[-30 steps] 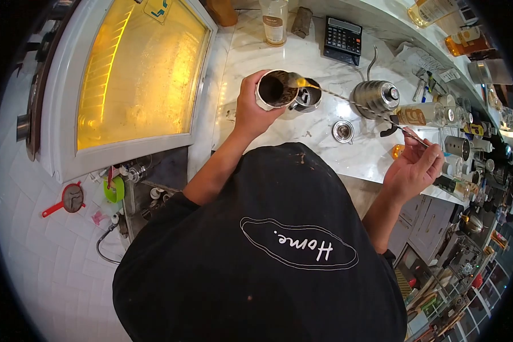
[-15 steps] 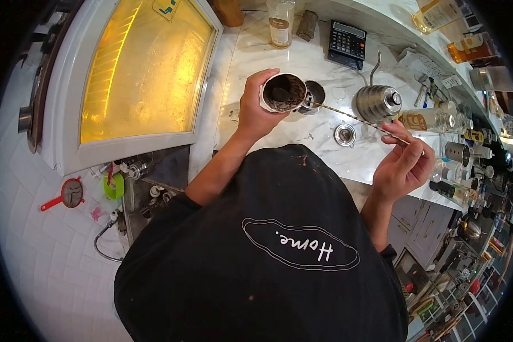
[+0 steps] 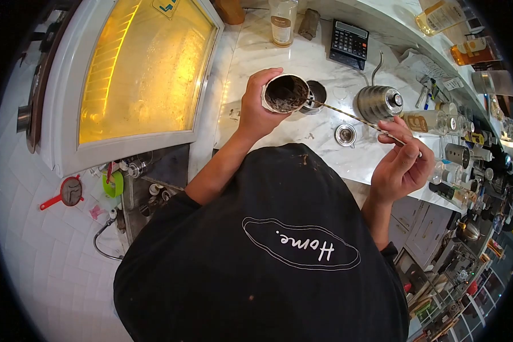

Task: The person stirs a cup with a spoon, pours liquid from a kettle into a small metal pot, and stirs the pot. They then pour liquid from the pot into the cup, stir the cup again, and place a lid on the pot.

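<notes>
My left hand (image 3: 257,108) is wrapped around a white-rimmed cup (image 3: 285,94), its mouth tipped toward me. Dark brown, clumpy contents coat the inside of the cup. A long bar spoon with a twisted shaft (image 3: 352,116) runs from the cup's right rim to my right hand (image 3: 403,161), whose fingers are closed around its far end. The spoon's tip is hard to make out against the dark contents. Just behind the cup, partly hidden by it, is a dark-mouthed metal cup (image 3: 318,93) on the marble counter.
A small round metal piece (image 3: 345,135) and a gooseneck kettle (image 3: 377,102) stand on the counter. Farther back are a calculator (image 3: 349,43) and a labelled bottle (image 3: 282,24). More bottles (image 3: 425,122) line the right side. A yellow-lit glass door (image 3: 148,74) borders the left.
Inside the tilted cup, the dark spoon-like shape seen earlier is less distinct, and the contents look shifted. Both hands keep nearly the same place and grip.
</notes>
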`<state>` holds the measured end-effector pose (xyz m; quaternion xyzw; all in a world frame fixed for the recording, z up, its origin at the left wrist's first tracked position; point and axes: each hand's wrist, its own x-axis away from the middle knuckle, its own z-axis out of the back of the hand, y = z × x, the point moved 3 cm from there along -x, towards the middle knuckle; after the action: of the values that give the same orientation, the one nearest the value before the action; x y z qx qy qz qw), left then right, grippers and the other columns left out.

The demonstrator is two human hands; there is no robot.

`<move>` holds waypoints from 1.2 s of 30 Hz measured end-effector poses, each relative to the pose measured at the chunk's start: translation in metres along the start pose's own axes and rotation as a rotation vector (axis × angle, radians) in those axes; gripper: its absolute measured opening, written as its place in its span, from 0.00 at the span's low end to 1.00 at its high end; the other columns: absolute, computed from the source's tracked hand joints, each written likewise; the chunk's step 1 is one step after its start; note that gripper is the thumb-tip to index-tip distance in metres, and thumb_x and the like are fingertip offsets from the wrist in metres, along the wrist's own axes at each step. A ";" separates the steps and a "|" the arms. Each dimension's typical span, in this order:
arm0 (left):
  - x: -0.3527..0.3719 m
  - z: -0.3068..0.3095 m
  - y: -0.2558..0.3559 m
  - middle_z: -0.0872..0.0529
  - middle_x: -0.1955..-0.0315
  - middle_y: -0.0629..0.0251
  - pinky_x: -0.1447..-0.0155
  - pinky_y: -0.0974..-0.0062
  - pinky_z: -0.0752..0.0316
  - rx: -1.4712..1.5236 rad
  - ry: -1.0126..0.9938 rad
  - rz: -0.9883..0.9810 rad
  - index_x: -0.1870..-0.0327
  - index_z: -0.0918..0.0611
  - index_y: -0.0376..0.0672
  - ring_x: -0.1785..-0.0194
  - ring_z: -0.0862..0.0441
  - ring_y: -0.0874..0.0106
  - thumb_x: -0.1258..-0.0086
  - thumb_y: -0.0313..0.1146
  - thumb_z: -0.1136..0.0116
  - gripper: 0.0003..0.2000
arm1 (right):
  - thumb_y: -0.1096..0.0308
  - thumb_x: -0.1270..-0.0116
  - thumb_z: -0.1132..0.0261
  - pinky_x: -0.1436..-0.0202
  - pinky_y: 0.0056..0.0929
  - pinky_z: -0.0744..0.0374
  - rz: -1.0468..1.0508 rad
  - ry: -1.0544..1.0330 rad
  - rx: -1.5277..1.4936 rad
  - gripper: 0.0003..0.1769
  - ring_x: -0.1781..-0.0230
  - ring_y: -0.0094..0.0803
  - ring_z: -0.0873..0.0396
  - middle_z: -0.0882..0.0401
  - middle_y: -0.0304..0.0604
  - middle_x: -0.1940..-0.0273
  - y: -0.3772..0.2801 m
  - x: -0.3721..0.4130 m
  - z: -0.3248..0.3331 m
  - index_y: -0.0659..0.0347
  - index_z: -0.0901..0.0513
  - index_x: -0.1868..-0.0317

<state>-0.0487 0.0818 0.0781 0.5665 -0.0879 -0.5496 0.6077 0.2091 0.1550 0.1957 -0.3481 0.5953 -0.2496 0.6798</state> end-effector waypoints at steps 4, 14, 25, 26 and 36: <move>0.000 -0.001 -0.001 0.19 0.34 0.53 0.31 0.68 0.21 0.001 0.001 -0.004 0.34 0.28 0.40 0.35 0.17 0.63 0.52 0.22 0.15 0.41 | 0.64 0.13 0.49 0.32 0.59 0.23 0.009 -0.022 0.009 0.12 0.65 0.42 0.09 0.11 0.59 0.61 0.000 -0.002 -0.003 0.65 0.29 0.51; 0.001 -0.001 -0.001 0.18 0.36 0.54 0.31 0.67 0.22 0.041 0.006 0.040 0.34 0.27 0.41 0.35 0.17 0.62 0.52 0.23 0.15 0.41 | 0.62 0.12 0.51 0.36 0.54 0.17 -0.020 -0.019 0.016 0.15 0.61 0.46 0.10 0.12 0.63 0.61 0.005 -0.003 -0.007 0.67 0.28 0.50; 0.007 -0.005 -0.005 0.18 0.37 0.57 0.31 0.68 0.23 0.146 0.019 0.137 0.35 0.26 0.42 0.35 0.17 0.61 0.54 0.22 0.16 0.41 | 0.63 0.12 0.50 0.43 0.45 0.13 -0.072 0.053 0.004 0.13 0.60 0.47 0.09 0.13 0.56 0.62 0.005 -0.002 -0.016 0.66 0.28 0.52; 0.007 -0.005 -0.004 0.18 0.37 0.57 0.31 0.68 0.23 0.138 0.015 0.133 0.35 0.26 0.42 0.35 0.17 0.61 0.54 0.22 0.16 0.41 | 0.64 0.12 0.50 0.43 0.45 0.13 -0.070 0.049 0.012 0.13 0.60 0.47 0.09 0.13 0.55 0.62 0.004 -0.001 -0.018 0.66 0.28 0.52; 0.007 -0.006 -0.003 0.17 0.39 0.58 0.31 0.66 0.23 0.103 -0.047 0.134 0.35 0.24 0.43 0.36 0.18 0.59 0.55 0.24 0.16 0.41 | 0.63 0.12 0.51 0.30 0.54 0.23 -0.180 0.152 -0.024 0.11 0.68 0.35 0.13 0.11 0.60 0.60 0.011 0.003 -0.012 0.64 0.30 0.50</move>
<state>-0.0434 0.0803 0.0700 0.5769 -0.1680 -0.5154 0.6110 0.1969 0.1577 0.1852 -0.3884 0.6144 -0.3278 0.6034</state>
